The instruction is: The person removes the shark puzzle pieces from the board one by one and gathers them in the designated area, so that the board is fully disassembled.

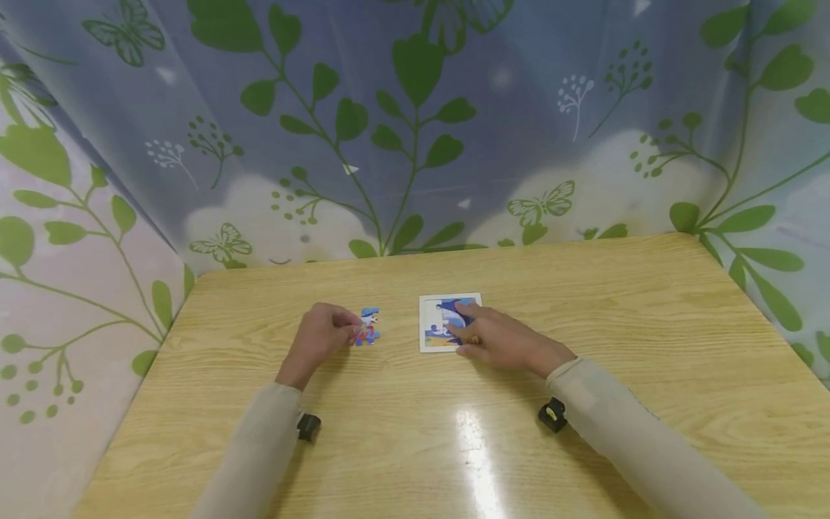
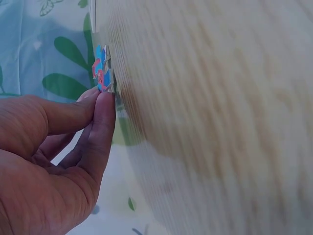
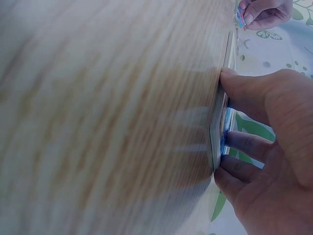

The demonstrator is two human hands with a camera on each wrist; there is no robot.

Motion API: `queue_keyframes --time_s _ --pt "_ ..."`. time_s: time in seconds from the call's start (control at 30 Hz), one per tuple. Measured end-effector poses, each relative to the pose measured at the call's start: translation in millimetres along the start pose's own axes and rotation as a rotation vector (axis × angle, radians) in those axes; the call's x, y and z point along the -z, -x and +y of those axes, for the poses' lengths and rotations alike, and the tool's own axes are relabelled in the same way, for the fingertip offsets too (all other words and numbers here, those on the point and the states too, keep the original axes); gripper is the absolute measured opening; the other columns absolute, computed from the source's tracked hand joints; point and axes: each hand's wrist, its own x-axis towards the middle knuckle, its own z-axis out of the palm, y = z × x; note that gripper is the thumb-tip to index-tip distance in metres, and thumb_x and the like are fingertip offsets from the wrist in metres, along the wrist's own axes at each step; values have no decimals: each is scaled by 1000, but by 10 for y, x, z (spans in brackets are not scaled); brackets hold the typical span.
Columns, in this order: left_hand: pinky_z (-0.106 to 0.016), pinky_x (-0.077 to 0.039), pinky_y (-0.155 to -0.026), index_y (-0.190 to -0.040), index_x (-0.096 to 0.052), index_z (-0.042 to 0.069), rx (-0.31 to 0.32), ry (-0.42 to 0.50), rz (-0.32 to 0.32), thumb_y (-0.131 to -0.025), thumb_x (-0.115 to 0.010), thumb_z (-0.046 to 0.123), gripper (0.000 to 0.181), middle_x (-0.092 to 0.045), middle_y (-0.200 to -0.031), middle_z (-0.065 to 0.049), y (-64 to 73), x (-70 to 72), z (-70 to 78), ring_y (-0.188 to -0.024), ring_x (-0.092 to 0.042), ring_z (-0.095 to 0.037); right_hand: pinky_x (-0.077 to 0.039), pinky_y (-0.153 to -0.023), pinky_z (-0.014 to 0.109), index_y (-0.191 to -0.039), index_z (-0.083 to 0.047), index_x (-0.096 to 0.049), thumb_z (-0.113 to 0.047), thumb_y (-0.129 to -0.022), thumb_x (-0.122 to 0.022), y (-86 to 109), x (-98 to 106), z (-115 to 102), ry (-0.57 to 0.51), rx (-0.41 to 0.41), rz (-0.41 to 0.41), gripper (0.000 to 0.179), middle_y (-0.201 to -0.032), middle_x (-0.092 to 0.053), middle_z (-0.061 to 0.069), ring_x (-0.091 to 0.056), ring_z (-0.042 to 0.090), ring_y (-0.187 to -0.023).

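Note:
My left hand point(image 1: 320, 335) pinches a small cluster of jigsaw pieces point(image 1: 369, 328) between thumb and forefinger. The cluster shows a blue hat, a white head and red and blue parts, and its left side is hidden by the fingertips. In the left wrist view these pieces point(image 2: 101, 68) are close to the tabletop. To their right lies a square puzzle tray point(image 1: 422, 324) with a white rim, partly filled with blue, white and orange pieces. Spread over its right side is my right hand point(image 1: 506, 340). The thumb point(image 3: 234, 85) touches the tray's edge, while other fingertips rest on the tray.
A wood-grain table point(image 1: 389, 425) carries everything. Behind it and along the left hangs a curtain point(image 1: 363, 137) with green leaves and butterflies. Black wrist devices point(image 1: 552, 415) sit below both sleeves. Light glares off the tabletop in front of the tray.

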Motion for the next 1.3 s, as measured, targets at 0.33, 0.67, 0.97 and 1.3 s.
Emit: queue_keyframes --time_s 0.33,0.67,0.97,1.3 --pt "-29 -59 -67 -96 -77 -4 -20 -11 -12 -92 -71 0 8 -75 -82 -10 -24 2 16 -73 -69 -17 -30 -116 56 -136 2 -59 -22 -101 -66 -1 -3 -5 -2 1 9 43 -154 -32 33 -31 46 -145" --pt "-29 -55 -64 -94 -78 -1 -13 -53 -1 -92 -71 2 8 -74 -81 -8 -23 -1 42 -70 -68 -16 -31 -115 57 -135 3 -60 -20 -100 -66 10 0 -2 2 18 18 42 -153 -33 35 -32 47 -144" --pt "-29 -56 -64 -97 -78 0 16 -45 -1 -92 -73 6 8 -75 -86 -9 -23 -1 51 -72 -68 -16 -31 -115 57 -135 3 -60 -19 -100 -67 16 10 -12 10 20 24 42 -152 -34 35 -33 47 -144" --pt "-32 -58 -70 -101 -77 -2 -35 -16 -7 -93 -72 5 12 -76 -94 -13 -24 -25 96 -79 -72 -19 -31 -115 57 -135 4 -60 -19 -100 -66 20 2 2 9 21 25 42 -152 -34 36 -33 48 -143"
